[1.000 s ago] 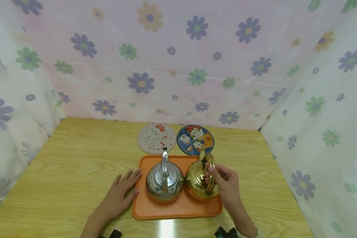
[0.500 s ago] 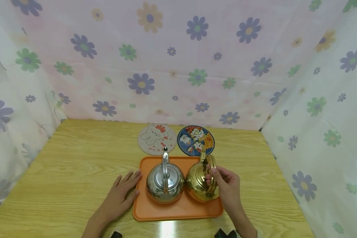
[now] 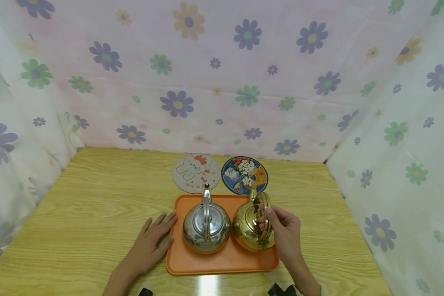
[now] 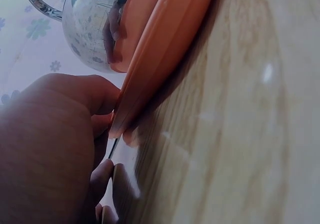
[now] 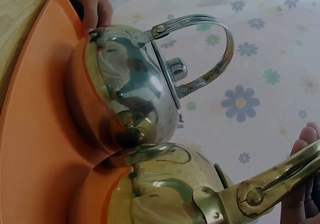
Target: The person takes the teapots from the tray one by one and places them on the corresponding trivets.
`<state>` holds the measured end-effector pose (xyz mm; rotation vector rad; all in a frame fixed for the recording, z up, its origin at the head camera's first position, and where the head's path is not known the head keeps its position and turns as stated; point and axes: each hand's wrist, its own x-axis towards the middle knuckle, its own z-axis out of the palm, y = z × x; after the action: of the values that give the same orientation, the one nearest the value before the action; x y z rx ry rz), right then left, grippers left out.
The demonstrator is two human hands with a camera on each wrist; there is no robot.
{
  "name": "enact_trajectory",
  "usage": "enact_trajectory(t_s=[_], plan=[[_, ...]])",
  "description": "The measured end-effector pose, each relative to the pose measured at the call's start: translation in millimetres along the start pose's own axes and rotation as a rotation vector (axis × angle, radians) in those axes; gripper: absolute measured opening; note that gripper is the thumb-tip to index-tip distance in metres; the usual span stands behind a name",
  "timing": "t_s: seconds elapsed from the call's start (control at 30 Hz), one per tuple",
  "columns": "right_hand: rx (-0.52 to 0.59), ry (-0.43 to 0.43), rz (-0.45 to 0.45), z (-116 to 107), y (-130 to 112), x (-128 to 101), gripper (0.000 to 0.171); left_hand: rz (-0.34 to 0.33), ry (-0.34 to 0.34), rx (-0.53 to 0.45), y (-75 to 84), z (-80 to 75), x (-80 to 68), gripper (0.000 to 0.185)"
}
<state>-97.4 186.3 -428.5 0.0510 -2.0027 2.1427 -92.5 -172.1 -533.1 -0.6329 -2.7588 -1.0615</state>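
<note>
**Gold kettle: grip on handle, lift not started**

Right hand [image 3: 283, 230] has fingers curled round the arched handle of the gold kettle [image 3: 252, 225]. I read it as a firm wrap, thumb side hidden from the head view. Kettle sits on the right half of the orange tray [image 3: 222, 263], touching or just beside the steel kettle [image 3: 206, 225]; I can't tell which.

Left hand [image 3: 152, 242] lies flat on the surface [image 3: 96, 205], fingers straight, fingertips against the tray's left rim. Left wrist view confirms contact with the rim [image 4: 150, 78].

My take on doing this well:
- Keep the left hand pressing the tray so it doesn't slide.
- Lift straight up first; the two kettles are close enough to clink or drag.
- Hold the handle at its top centre so the spout doesn't tip.
- Blue mat [image 3: 244, 174] is just behind the tray, pale mat [image 3: 196, 172] beside it; clear the tray rim before moving back.
</note>
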Motion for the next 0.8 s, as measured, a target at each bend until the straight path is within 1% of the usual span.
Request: enact_trajectory(t_s=[0.2,0.43,0.8], plan=[[0.01,-0.004,-0.01,0.3,2.3,1.3,0.033,0.008,0.019,0.016,0.4,-0.4,-1.0,0.054],[0.007,-0.003,-0.019,0.4,2.8,4.4,0.035,-0.007,0.002,-0.005,-0.1,-0.1,-0.8,0.054],[0.007,0.024,-0.019,1.7,5.3,9.3,0.034,-0.004,0.004,0.006,-1.6,1.4,-0.1,0.055]])
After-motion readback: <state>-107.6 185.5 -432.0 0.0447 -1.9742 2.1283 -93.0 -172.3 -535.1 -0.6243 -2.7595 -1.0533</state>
